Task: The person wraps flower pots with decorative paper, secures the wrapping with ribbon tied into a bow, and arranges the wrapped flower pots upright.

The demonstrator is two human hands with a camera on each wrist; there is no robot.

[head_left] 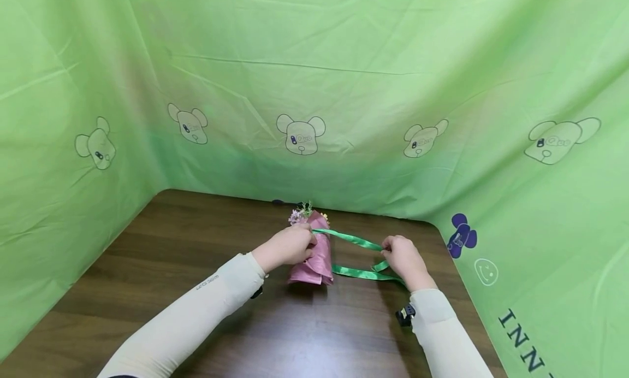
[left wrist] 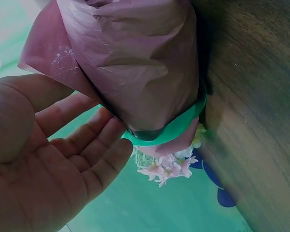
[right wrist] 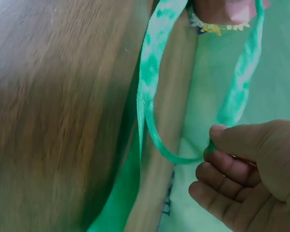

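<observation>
A small flower bouquet (head_left: 321,255) in pink wrapping paper is on the wooden table, its flowers (left wrist: 166,166) toward the back wall. Green ribbon (left wrist: 171,130) passes around the wrapping near the flowers. Bent over the bouquet's upper part, my left hand (head_left: 290,244) holds it at the ribbon; the paper hides some fingertips in the left wrist view. To the right, my right hand (head_left: 405,260) pinches a ribbon strand (right wrist: 244,77) between thumb and index finger, and a loop hangs from the pinch. Another ribbon length (head_left: 361,273) stretches from the bouquet rightward below that hand.
The brown wooden table (head_left: 196,247) meets green fabric walls (head_left: 354,88) at the back and both sides. A small dark object (head_left: 277,202) shows at the back edge behind the bouquet. A wrist camera (head_left: 405,315) sits on my right wrist.
</observation>
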